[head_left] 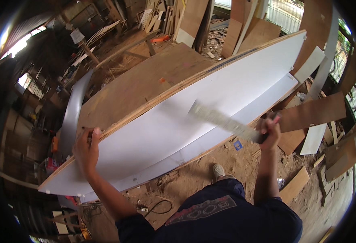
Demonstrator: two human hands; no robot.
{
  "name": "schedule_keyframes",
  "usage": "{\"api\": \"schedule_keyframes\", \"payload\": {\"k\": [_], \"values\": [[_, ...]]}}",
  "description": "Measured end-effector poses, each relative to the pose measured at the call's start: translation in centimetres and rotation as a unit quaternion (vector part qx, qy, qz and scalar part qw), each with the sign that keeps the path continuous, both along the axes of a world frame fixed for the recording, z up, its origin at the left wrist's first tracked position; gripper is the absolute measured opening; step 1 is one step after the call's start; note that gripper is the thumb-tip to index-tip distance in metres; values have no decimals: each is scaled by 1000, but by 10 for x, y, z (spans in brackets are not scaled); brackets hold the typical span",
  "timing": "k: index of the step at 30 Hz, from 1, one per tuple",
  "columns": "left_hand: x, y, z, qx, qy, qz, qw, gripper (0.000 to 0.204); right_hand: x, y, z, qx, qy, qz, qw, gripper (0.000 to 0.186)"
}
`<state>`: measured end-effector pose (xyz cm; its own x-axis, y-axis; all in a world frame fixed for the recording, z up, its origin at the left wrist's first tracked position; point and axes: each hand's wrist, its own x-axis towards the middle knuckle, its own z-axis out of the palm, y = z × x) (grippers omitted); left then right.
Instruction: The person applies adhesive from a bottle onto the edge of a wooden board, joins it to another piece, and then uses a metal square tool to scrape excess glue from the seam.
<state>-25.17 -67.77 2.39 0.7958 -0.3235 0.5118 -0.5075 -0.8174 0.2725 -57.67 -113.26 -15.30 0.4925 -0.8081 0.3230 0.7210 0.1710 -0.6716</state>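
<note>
A long white panel (157,125) with a bare wood edge stands tilted in front of me, a narrower white strip (263,97) running along its lower side. My left hand (88,148) is closed over the panel's upper edge near its left end. In my right hand (270,131) is a handsaw (226,121), its handle dark with some red. The blade points left across the white face and is smeared by motion. Whether it touches the panel I cannot tell.
Behind the panel lies a large brown board (145,81). Wooden offcuts (295,184) and boards lean or lie on the right. A blue scrap (238,145) and a black cable (161,208) lie on the dirt floor near my foot.
</note>
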Motion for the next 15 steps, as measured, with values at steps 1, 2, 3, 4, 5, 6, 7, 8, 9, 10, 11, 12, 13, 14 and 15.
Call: {"api": "schedule_keyframes", "payload": {"k": [1, 2, 3, 4, 5, 6, 7, 8, 9, 10, 11, 12, 13, 14, 15], "values": [[1, -1, 0, 2, 2, 11, 1000, 48, 2, -4, 13, -9, -48, -39, 998, 13], [1, 1, 0, 2, -15, 12, 1000, 49, 4, -8, 32, 30, -84, -94, 992, 16], [1, 3, -2, 6, -29, 15, 999, 49, 8, -14, 51, 70, -113, -148, 980, 21], [2, 3, -5, 11, -15, 30, 999, 49, 7, -24, 65, 25, -158, -112, 981, 25], [0, 4, -3, 4, -21, 31, 999, 49, 4, -40, 76, -15, -202, -71, 977, 30], [3, 0, -4, -8, -27, 23, 999, 49, -9, -70, 82, -80, -225, -59, 969, 34], [7, -2, -11, 1, -11, 40, 999, 49, -6, -78, 93, -120, -227, -65, 964, 35], [12, -3, -13, 2, -23, 35, 999, 50, -3, -86, 106, -158, -231, -71, 957, 36], [15, -3, -12, 5, -39, 31, 999, 50, 10, -80, 128, -177, -217, -100, 955, 33], [17, -1, -13, 10, -34, 50, 998, 50, 22, -92, 136, -215, -200, -133, 946, 35], [16, 2, -11, 3, -17, 57, 998, 51, 33, -114, 140, -253, -188, -165, 935, 38], [18, 1, -10, -6, -1, 57, 998, 51, 44, -126, 148, -374, -79, -234, 894, 29], [19, 2, -10, -5, 0, 70, 998, 51, 56, -137, 155, -489, 23, -324, 810, 21], [18, 3, -8, -7, 1, 66, 998, 51, 69, -150, 163, -575, 82, -401, 709, 18], [20, 2, -8, -10, 3, 59, 998, 51, 97, -138, 163, -549, 64, -396, 734, 18]]}}
